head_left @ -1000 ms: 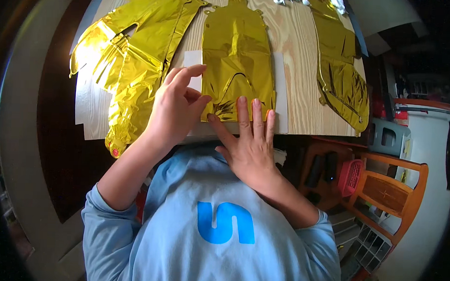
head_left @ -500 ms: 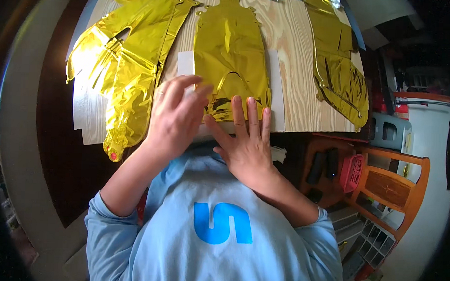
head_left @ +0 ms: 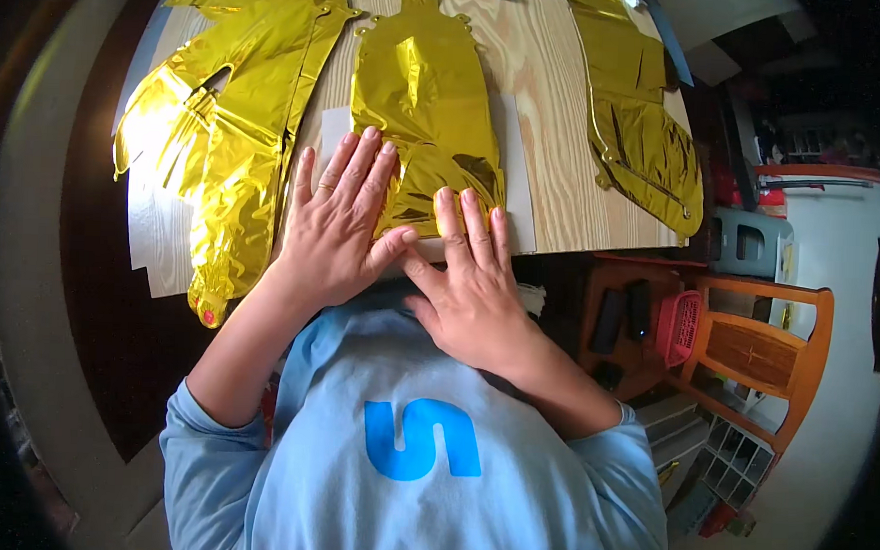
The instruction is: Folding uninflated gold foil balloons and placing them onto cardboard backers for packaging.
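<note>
Foil (head_left: 422,95) gleams gold, narrow-topped, crinkled near its bottom edge; both hands (head_left: 330,232) lie flattened, unclenched.

Flat gold foil piece (head_left: 422,90) lies ahead of left hand (head_left: 335,237) and right hand (head_left: 478,301), over white rectangular sheet (head_left: 518,171). Broad gold foil piece (head_left: 242,123) left of left hand; curved gold foil piece (head_left: 643,137) ahead-right of right hand.

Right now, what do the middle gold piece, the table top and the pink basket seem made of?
Middle gold piece: thin, mirror-shiny foil or metallised film; it creases and throws bright highlights.
Table top: wood or wood-look laminate, fairly matt; pale grain shows.
Pink basket: probably plastic, finish unclear; one even colour, openwork wall.
</note>
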Action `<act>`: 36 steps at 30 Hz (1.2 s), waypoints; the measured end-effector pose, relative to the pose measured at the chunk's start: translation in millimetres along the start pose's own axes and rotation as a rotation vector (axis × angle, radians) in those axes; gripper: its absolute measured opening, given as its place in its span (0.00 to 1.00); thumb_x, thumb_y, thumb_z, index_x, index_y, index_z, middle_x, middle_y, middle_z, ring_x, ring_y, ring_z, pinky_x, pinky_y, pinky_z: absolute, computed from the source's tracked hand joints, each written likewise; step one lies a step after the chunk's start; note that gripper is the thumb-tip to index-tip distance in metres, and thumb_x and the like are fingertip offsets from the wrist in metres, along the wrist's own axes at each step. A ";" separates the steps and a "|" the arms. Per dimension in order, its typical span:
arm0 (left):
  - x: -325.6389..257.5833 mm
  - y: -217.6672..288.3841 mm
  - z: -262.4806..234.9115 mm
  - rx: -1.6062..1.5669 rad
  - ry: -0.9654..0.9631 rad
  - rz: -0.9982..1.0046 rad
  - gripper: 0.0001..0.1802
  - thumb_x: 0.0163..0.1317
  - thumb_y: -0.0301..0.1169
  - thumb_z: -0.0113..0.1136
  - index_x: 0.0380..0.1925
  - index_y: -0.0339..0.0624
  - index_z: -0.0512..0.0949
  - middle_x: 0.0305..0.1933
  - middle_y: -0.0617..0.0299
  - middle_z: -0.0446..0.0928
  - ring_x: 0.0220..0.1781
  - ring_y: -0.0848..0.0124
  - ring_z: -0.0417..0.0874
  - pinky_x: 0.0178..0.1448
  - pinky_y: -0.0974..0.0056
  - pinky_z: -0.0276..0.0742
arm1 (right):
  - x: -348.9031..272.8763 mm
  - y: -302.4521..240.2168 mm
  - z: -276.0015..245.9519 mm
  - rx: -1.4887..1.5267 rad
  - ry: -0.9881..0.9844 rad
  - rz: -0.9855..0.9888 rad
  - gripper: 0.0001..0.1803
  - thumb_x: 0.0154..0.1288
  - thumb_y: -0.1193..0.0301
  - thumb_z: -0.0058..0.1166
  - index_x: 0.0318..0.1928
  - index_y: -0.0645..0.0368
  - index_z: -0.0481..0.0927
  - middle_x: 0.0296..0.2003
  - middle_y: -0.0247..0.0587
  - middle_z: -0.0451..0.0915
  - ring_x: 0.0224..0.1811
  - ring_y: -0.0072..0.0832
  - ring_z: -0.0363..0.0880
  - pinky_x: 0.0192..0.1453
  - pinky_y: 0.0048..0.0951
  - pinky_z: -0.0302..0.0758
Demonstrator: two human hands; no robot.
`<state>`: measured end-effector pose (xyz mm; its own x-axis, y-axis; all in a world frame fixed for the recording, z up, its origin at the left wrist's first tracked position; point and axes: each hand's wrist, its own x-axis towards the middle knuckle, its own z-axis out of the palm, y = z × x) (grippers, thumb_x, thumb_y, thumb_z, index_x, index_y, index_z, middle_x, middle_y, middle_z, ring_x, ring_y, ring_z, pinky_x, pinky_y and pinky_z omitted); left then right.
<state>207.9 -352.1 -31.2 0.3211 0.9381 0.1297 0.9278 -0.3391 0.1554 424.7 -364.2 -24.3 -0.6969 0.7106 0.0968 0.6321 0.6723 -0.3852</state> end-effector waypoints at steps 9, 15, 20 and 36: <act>2.0 2.3 4.9 0.044 0.019 -0.015 0.41 0.74 0.57 0.44 0.77 0.41 0.59 0.81 0.49 0.55 0.84 0.54 0.52 0.83 0.42 0.37 | 34.0 22.7 -25.5 0.148 0.272 0.070 0.30 0.72 0.69 0.53 0.71 0.65 0.67 0.73 0.63 0.62 0.75 0.55 0.62 0.79 0.56 0.53; 2.0 2.8 4.1 -0.024 0.040 -0.036 0.42 0.71 0.56 0.49 0.77 0.43 0.59 0.81 0.47 0.56 0.83 0.52 0.54 0.82 0.42 0.42 | 63.8 39.0 -1.2 -0.251 0.344 0.109 0.31 0.69 0.64 0.58 0.68 0.64 0.70 0.70 0.60 0.66 0.73 0.54 0.65 0.78 0.54 0.56; 1.6 4.0 2.7 -0.046 0.033 -0.065 0.42 0.71 0.56 0.50 0.77 0.43 0.59 0.81 0.46 0.56 0.83 0.51 0.55 0.83 0.43 0.41 | 31.4 48.3 -23.6 -0.086 0.512 0.204 0.15 0.64 0.66 0.64 0.46 0.61 0.79 0.47 0.48 0.78 0.47 0.46 0.78 0.53 0.49 0.74; 3.5 1.7 -0.4 -0.048 -0.036 -0.061 0.42 0.74 0.58 0.42 0.78 0.40 0.56 0.82 0.44 0.53 0.84 0.50 0.49 0.83 0.45 0.37 | 14.9 72.7 -76.9 1.376 -0.129 1.003 0.16 0.73 0.63 0.60 0.47 0.65 0.79 0.37 0.45 0.84 0.40 0.31 0.87 0.47 0.32 0.85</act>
<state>210.6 -349.4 -30.1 0.2718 0.9588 0.0830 0.9360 -0.2834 0.2089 486.3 -288.8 19.8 -0.3028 0.6451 -0.7016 0.1185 -0.7049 -0.6993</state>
